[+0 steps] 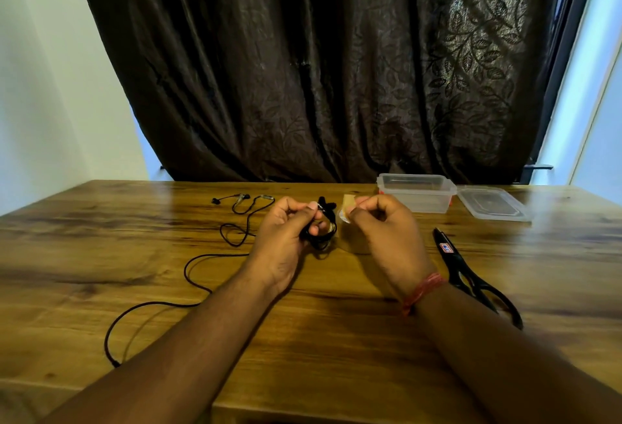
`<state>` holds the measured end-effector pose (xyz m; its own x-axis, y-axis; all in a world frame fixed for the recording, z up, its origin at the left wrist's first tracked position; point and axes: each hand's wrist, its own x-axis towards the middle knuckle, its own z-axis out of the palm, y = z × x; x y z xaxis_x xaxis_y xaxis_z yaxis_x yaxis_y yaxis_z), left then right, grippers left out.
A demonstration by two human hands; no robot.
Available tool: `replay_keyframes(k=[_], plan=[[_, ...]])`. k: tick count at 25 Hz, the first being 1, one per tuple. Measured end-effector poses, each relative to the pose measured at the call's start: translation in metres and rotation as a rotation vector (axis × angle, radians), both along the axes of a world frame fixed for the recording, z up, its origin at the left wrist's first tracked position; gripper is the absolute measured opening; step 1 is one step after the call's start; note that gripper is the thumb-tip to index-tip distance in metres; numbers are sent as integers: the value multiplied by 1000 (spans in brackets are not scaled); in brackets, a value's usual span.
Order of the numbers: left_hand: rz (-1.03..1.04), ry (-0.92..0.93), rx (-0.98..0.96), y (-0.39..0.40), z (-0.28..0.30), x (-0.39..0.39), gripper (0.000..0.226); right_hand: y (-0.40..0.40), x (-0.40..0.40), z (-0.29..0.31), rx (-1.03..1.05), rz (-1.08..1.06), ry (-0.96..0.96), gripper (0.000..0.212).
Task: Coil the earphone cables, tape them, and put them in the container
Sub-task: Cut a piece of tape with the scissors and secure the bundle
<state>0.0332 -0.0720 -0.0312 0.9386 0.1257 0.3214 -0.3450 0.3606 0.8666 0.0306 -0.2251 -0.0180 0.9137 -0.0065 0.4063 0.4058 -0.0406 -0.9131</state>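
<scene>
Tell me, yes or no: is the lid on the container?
No. The lid lies flat on the table beside the open container.

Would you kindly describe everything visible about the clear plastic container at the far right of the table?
The clear rectangular plastic container stands upright and open on the wooden table, near its far edge before the dark curtain. It looks empty, with red showing at its corners. Its clear lid lies flat beside it. Neither hand touches it.

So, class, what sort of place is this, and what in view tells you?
Probably a room at home: a wooden table against a dark curtain over a window, with scissors and a plastic container on it.
</scene>
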Motion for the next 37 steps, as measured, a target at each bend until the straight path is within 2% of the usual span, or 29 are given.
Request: replay_keyframes(k=[3,5,9,13,15,17,19,23,28,32,37], plan=[[-36,17,-94,3,2,1,14,1,0,0,227,146,110,6],[-64,22,-105,3,3,-1,13,6,-1,-2,294,278,177,12],[-103,26,-27,1,2,-4,14,10,1,-7,257,329,161,10],[-134,56,34,-3,1,-5,17,7,4,-9,203,255,135,5],[-136,66,53,-3,2,-8,20,7,5,-10,110,206,88,15],[-106,73,95,-4,3,-9,21,7,6,-11,8,158,45,21],[-67,71,137,-4,2,-8,21,6,7,-12,-37,134,23,15],[-4,57,162,-3,-1,-3,17,4,8,-12,-7,145,25,13],[94,57,118,-1,1,-4,11,3,4,-7,-116,-43,-118,9],[120,59,154,-2,1,-5,14,10,1,-12,-159,56,-23,8],[53,79,121,-4,1,-4,21,13,0,-13,-166,36,-6,16]])
